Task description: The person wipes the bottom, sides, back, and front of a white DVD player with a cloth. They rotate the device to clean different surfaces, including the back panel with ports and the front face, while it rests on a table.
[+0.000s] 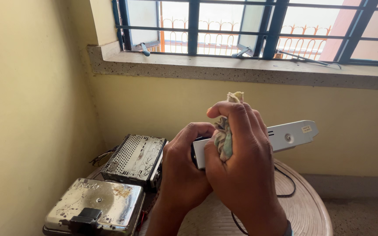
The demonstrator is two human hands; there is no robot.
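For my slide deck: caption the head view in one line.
Left hand steadies a long white device while the right hand presses a crumpled cloth against it, above a round table.

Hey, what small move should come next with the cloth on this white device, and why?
Probably slide the cloth along the white device toward its far end: the right hand presses it at the near end, gripped by the left hand.

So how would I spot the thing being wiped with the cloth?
Start at the round wooden table under the barred window. Above it the left hand grips a long white flat device while the right hand presses a cloth on it. Unlike the metal boxes nearby, it is white, slim and held aloft.
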